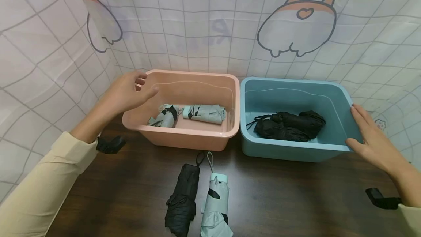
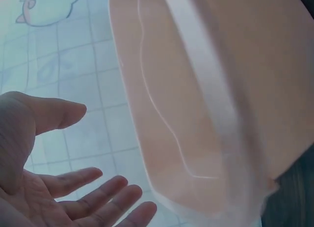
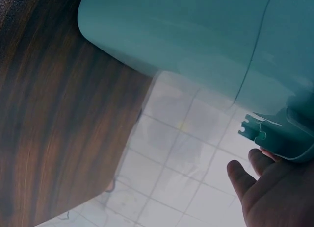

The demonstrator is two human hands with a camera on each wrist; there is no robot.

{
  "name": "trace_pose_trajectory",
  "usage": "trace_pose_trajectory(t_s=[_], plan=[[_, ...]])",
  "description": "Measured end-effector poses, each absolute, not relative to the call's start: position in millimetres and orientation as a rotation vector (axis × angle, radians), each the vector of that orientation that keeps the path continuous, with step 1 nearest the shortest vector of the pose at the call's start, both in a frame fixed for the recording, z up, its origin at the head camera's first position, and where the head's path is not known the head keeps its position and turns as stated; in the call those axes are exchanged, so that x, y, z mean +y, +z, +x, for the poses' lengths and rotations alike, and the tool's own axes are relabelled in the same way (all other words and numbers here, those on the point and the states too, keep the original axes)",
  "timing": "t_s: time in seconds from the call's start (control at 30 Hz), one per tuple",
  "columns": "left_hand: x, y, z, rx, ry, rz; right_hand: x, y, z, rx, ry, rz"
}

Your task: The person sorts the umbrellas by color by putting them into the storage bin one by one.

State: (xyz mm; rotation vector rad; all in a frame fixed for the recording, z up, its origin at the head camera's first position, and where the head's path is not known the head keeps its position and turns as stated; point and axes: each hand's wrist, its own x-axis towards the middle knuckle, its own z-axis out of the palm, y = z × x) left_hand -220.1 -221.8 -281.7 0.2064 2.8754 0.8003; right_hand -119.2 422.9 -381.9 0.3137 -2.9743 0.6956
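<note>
By the left hand, no object is held; it is kept above the left end of the pink bin, with the thumb and the fingers standing apart. The right end of the blue bin is touched by the right hand, whose fingers are extended along the rim and whose thumb is set apart near the near right corner. Both bins are placed side by side on the dark table, pink at left and blue at right, and the long axis of each is laid from left to right. In the pink bin, two pale folded umbrellas are contained: the right one is laid almost left to right, with its mint end pointed to the left, while the left one is slanted from near left to far right. In the blue bin, a black bundle is laid lengthwise, with its cords at the left. Before the bins, on the near side, a black umbrella and a pale umbrella are laid close together, their long axes directed from near to far and their looped ends pointed to the far side; the black one is leaned slightly rightward at its far end.
</note>
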Motion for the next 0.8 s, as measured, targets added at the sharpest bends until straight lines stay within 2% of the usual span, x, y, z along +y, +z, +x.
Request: trace_pose_trajectory(t_s=[0.27, 0.47, 0.8], plan=[[-236.3, -293.8, -193.6, 2.879, 0.925, 0.246, 423.8, -383.8, -121.4, -2.967, 0.748, 0.324], [-229.8, -297.2, -166.1, 2.935, 1.054, 0.261, 426.9, -386.9, -119.2, -2.934, 0.790, 0.354], [-202.7, -297.7, -93.5, 3.050, 1.054, 0.495, 427.2, -385.0, -119.1, -2.927, 0.797, 0.326]])
